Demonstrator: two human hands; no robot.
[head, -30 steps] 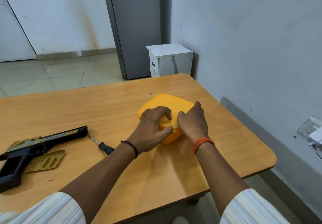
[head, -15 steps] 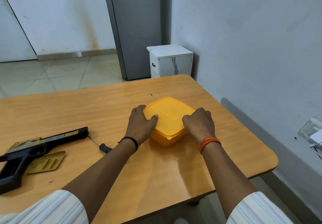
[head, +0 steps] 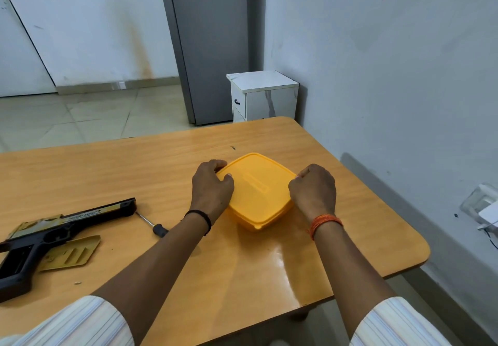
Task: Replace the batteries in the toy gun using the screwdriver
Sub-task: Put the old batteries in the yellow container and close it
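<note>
A yellow lidded box (head: 257, 193) sits on the wooden table (head: 188, 162), right of centre. My left hand (head: 211, 189) grips its left edge, thumb on the lid. My right hand (head: 314, 190) grips the right edge with curled fingers. The black toy gun (head: 40, 235) lies at the left of the table, its grip hollow showing. Its tan battery cover (head: 71, 254) lies loose beside it. The screwdriver (head: 152, 224), black-handled, lies between the gun's muzzle and my left forearm, its handle partly hidden by that arm. No batteries are in sight.
The table's right edge runs close to a grey wall. A white bedside cabinet (head: 262, 95) and a grey fridge (head: 207, 44) stand behind the table's far edge. A white plug and socket (head: 485, 211) sit on the wall at the right.
Both hands left the front of the box lid and moved apart to its left and right edges. The box now sits flat with the lid down.
</note>
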